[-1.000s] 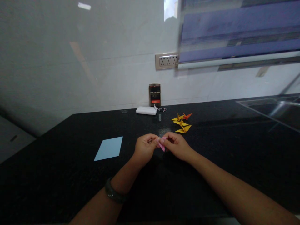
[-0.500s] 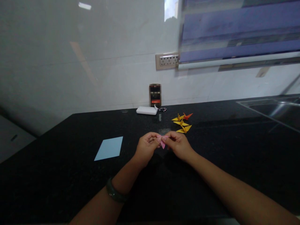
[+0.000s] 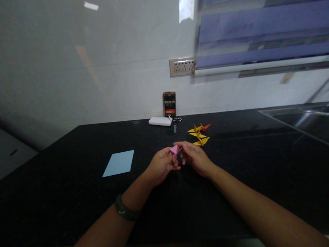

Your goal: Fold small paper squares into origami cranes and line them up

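A small piece of pink folded paper (image 3: 174,150) is pinched between the thumb and fingers of my left hand (image 3: 161,164), above the dark counter. One flat, pointed face of it shows; the rest is hidden by my fingers. My right hand (image 3: 194,155) is just to the right, its fingers curved and apart, with the index fingertip close behind the paper's upper edge. Whether that fingertip touches it I cannot tell. Beyond my right hand stand three yellow paper cranes (image 3: 203,141) and an orange-red paper crane (image 3: 205,127), grouped close together.
A light blue paper sheet (image 3: 119,163) lies flat on the black counter (image 3: 69,192), left of my hands. At the back, a phone (image 3: 169,104) leans on the wall behind a white power bank (image 3: 160,121) and a beaded strap (image 3: 177,120). A sink (image 3: 303,120) is at far right.
Both hands were pinching the pink paper. My right fingers have come away and spread, while the left hand keeps hold and the paper has been turned, its point now upward.
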Available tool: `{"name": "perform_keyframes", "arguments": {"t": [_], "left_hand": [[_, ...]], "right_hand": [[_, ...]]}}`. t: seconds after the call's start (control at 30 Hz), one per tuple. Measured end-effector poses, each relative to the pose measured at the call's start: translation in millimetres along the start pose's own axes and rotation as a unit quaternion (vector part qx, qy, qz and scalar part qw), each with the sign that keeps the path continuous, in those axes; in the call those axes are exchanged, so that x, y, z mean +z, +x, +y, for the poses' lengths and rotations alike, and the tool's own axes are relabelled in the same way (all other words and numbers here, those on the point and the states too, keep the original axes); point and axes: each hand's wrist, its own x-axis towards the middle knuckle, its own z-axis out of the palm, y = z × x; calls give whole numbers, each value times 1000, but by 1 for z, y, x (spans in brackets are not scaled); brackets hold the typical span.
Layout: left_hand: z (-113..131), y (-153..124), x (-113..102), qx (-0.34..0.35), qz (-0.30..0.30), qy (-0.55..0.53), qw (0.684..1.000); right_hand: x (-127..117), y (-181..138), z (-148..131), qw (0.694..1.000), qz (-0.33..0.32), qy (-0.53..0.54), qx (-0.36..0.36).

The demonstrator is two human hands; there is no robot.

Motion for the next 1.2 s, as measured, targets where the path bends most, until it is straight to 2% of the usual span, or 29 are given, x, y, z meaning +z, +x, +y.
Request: {"name": "perform_keyframes", "arguments": {"t": [0.1, 0.23, 0.3, 0.4, 0.53, 0.7, 0.87, 0.97, 1.2], "left_hand": [[0, -1, 2, -26, -22, -8, 999], [1, -2, 5, -49, -36, 18, 998], [1, -1, 5, -35, -10, 59, 998], [0, 1, 3, 17, 73, 128, 989], [-2, 4, -1, 76, 129, 135, 979], [-2, 5, -2, 93, 138, 103, 981], [0, 3, 0, 85, 163, 120, 976], [0, 3, -1, 90, 156, 117, 977], [0, 3, 0, 84, 152, 113, 978]], "right_hand": [[0, -3, -1, 998, -59, -25, -2], [0, -4, -1, 999, -45, -8, -23], [-1, -2, 0, 1000, -22, 14, -17], [-3, 1, 2, 1000, 28, 9, -7], [-5, 4, 2, 997, 65, -32, 1], [-3, 3, 1, 995, 87, -51, 16], [-2, 3, 0, 997, 50, -50, 31], [-1, 2, 1, 998, 34, -30, 42], [0, 1, -1, 998, 37, -21, 48]]}}
